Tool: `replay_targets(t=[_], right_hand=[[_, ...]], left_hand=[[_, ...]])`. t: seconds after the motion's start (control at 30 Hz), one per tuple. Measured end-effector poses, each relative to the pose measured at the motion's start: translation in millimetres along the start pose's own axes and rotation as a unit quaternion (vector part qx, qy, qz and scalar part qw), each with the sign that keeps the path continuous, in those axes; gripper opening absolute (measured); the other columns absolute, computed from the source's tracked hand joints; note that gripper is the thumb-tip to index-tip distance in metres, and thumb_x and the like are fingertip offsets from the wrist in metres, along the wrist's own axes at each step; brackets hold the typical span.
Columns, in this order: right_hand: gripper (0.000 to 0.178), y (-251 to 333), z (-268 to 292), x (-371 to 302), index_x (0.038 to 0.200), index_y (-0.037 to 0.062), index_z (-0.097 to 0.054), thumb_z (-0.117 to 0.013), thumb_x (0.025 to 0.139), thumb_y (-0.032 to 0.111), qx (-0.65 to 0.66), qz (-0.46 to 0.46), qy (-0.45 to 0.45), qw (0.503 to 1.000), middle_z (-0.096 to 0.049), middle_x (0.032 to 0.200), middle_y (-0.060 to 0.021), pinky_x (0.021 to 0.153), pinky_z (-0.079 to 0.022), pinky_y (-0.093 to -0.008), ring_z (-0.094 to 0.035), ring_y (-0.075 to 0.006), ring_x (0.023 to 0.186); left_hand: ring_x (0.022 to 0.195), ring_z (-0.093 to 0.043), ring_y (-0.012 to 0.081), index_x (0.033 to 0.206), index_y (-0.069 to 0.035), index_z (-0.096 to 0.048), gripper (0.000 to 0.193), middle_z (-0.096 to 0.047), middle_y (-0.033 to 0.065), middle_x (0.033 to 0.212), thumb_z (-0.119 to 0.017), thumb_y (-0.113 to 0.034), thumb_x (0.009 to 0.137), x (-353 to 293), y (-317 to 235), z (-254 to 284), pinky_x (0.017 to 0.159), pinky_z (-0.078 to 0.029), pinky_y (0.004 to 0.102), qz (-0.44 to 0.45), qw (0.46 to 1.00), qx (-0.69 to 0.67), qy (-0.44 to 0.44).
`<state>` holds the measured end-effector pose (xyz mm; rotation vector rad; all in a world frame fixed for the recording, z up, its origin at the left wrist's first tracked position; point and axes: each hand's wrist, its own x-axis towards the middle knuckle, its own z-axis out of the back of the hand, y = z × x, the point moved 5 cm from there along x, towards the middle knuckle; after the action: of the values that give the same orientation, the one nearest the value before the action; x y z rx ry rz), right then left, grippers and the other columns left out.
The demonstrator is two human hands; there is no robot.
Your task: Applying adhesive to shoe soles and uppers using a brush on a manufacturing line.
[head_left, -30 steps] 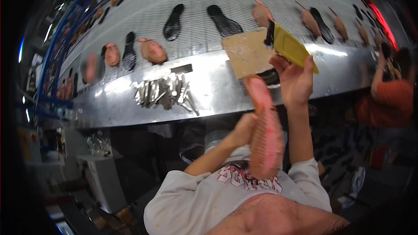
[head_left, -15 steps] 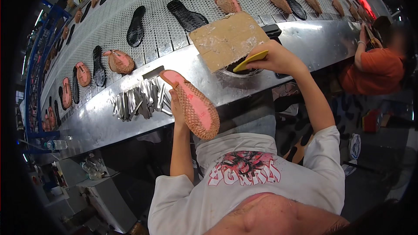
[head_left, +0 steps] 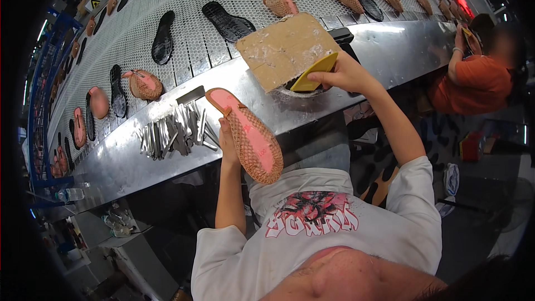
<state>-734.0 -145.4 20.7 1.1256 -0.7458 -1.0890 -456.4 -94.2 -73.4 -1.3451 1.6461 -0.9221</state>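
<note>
My left hand (head_left: 227,144) grips a tan woven shoe upper (head_left: 259,174) with its pink bottom face turned up, in front of the metal ledge. The fingers behind the upper are hidden. My right hand (head_left: 352,72) is closed on a flat yellow scraper (head_left: 315,72), tilted over the lower right edge of a piece of cardboard (head_left: 270,50). Whitish smears cover the cardboard. Beneath it, part of the rim of a round container (head_left: 306,95) shows; what the container holds is mostly hidden.
Beyond the metal ledge (head_left: 384,50), a pale mesh conveyor (head_left: 189,14) carries black soles (head_left: 163,38) and woven uppers (head_left: 146,85). Loose metal strips (head_left: 175,131) lie left of my left hand. At the far right a person in orange (head_left: 473,86) works along the same line.
The yellow scraper has tipped up so more of its face shows. The upper has shifted slightly down in view. Soles and uppers on the conveyor appear a little further left.
</note>
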Motion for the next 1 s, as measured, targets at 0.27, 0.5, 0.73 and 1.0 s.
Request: replay_targets(t=[0.27,0.5,0.73,1.0], right_hand=[[0.037,17,-21,-2,0.101,-0.0034,-0.054,-0.065,0.084,0.027,0.256,-0.095,0.008,0.962,-0.063,0.08,-0.0078,0.042,-0.042,-0.0189,-0.053,-0.0077,0.047],[0.022,58,-75,-29,0.096,-0.0042,-0.058,-0.067,0.082,0.01,0.291,0.047,-0.075,0.953,-0.064,0.079,-0.0092,0.048,-0.046,-0.023,-0.058,-0.0132,0.056],[0.01,99,-99,-61,0.086,-0.0006,-0.065,-0.067,0.077,0.003,-0.036,0.363,0.065,0.929,-0.065,0.078,-0.0088,0.06,-0.049,-0.0286,-0.063,-0.0212,0.067],[0.011,100,-113,-78,0.086,0.0012,-0.066,-0.067,0.077,0.007,-0.014,0.375,0.132,0.917,-0.065,0.082,-0.0096,0.064,-0.052,-0.0318,-0.064,-0.0258,0.073]], left_hand=[[0.079,-0.06,0.0185,0.115,-0.001,-0.05,0.066,-0.06,0.0086,0.091,-0.027,-0.059,0.093,1,6,-5,0.073,-0.052,0.0307,0.086,0.976,-0.201,0.005],[0.077,-0.061,0.0184,0.114,-0.002,-0.05,0.059,-0.061,0.0108,0.092,-0.029,-0.054,0.095,-12,-13,-42,0.069,-0.053,0.0311,0.103,0.972,-0.208,0.038],[0.074,-0.062,0.0161,0.107,0.001,-0.055,0.066,-0.062,0.0081,0.085,-0.032,-0.059,0.093,-12,-10,-33,0.065,-0.052,0.0286,0.127,0.978,-0.162,0.044],[0.077,-0.06,0.0136,0.105,0.001,-0.058,0.064,-0.062,0.0077,0.087,-0.032,-0.057,0.094,-22,-18,-37,0.069,-0.05,0.0272,0.126,0.986,-0.077,0.072]])
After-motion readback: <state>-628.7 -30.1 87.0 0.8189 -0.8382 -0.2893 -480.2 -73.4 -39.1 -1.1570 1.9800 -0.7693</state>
